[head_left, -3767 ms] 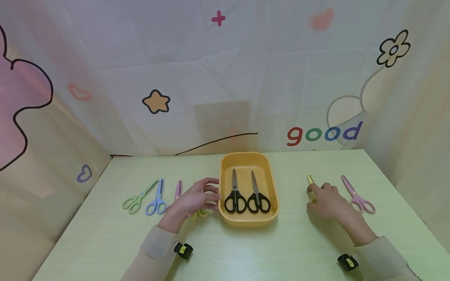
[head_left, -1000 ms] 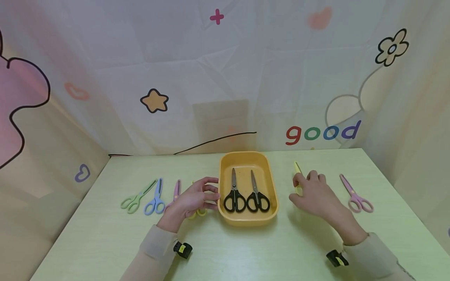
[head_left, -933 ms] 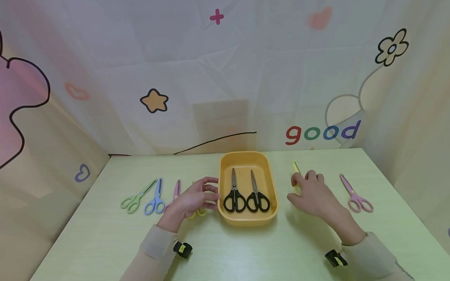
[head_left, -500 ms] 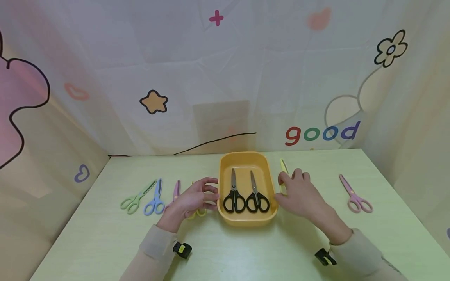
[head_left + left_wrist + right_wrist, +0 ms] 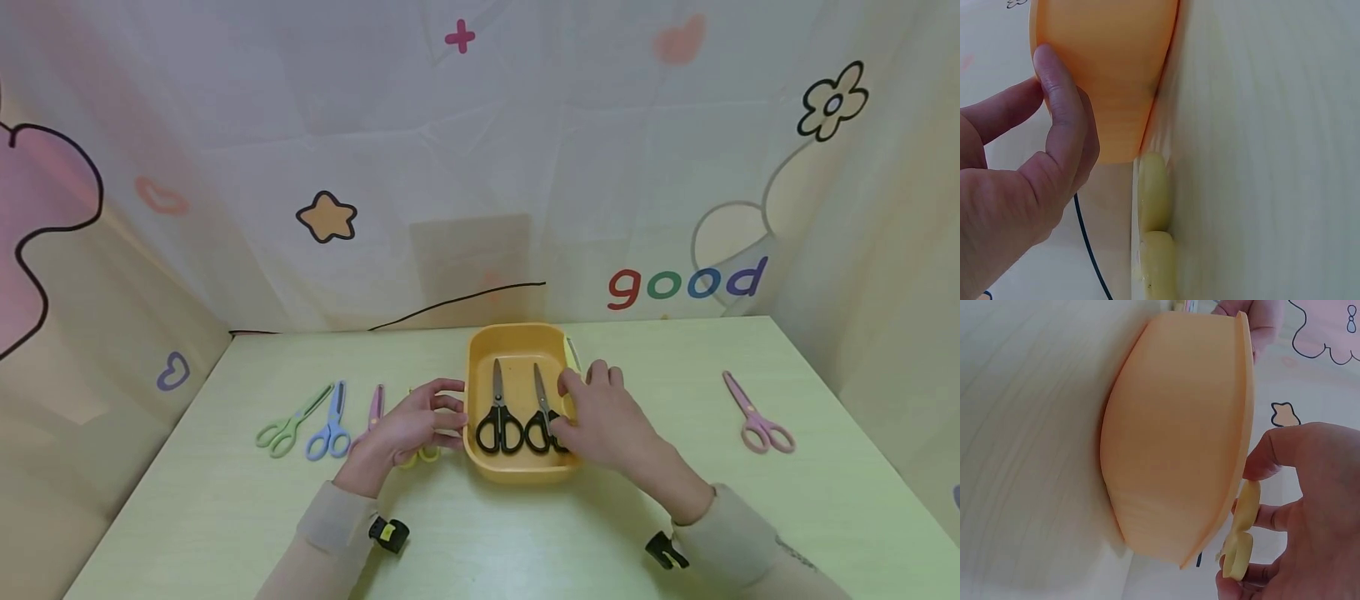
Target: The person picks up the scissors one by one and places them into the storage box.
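Observation:
My right hand (image 5: 607,417) pinches a pair of pale yellow scissors (image 5: 572,353) over the right rim of the orange-yellow tray (image 5: 520,473); their yellow handle loops (image 5: 1245,512) show between thumb and fingers in the right wrist view. At the tray's left side, my left hand (image 5: 411,427) rests its fingertips against the rim. Inside the tray lie two black-handled scissors, the left pair (image 5: 499,429) in full view. The right pair (image 5: 542,429) is partly covered by my right fingers. Another pair of yellow scissors (image 5: 429,453) lies mostly hidden under my left hand.
Left of the tray lie green scissors (image 5: 285,433), blue scissors (image 5: 330,437) and pink scissors (image 5: 377,404), the last partly behind my left hand. Another pink pair (image 5: 757,421) lies on the table's right side. A patterned curtain (image 5: 360,150) stands behind.
My right hand has carried the yellow scissors leftward, from their place beside the right pink pair to over the tray's right rim. My left hand has stayed at the tray.

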`<state>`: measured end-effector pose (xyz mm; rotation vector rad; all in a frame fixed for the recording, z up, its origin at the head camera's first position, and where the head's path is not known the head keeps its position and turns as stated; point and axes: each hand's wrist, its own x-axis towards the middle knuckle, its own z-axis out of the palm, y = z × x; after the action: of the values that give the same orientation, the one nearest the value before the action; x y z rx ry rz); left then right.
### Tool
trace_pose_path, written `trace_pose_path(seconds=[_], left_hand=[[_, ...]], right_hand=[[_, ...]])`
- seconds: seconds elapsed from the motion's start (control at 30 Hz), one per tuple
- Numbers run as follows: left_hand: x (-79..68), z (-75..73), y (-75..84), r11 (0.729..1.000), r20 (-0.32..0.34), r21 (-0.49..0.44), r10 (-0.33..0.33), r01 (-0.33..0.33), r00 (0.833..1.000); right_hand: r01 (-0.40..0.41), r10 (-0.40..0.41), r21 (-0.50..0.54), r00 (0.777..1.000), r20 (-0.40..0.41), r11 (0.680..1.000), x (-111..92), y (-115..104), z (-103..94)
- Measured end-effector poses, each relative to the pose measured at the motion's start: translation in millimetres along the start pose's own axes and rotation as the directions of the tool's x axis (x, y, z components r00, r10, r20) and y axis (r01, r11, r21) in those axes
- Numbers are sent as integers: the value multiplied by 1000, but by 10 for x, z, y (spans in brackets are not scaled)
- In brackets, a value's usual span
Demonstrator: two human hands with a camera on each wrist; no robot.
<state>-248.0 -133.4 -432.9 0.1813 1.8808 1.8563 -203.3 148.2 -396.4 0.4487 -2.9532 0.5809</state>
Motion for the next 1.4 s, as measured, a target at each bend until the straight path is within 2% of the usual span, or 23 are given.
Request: trace_pose_path(seconds=[0.2, 0.6, 0.83, 1.03, 1.4], left_hand=[[-2, 4, 0, 1000, 0, -3, 9, -9, 1000], [-2, -7, -6, 1000, 3, -12, 11, -11, 1000], [-7, -3, 4, 1000, 17, -10, 16, -16, 1000], [-14, 4, 8, 1000, 17, -6, 11, -11, 1000], [-18, 3, 10, 1000, 16, 0, 14, -14, 1000]], right_hand=[[38, -38, -21, 999, -23, 999, 36, -86, 90], [51, -51, -18, 998, 37, 999, 72, -279, 205], [26, -22, -30, 992, 123, 999, 94, -290, 273], [44, -31, -66, 983, 183, 997, 119, -288, 327], [57, -35, -74, 962, 272, 996, 135, -309, 291]])
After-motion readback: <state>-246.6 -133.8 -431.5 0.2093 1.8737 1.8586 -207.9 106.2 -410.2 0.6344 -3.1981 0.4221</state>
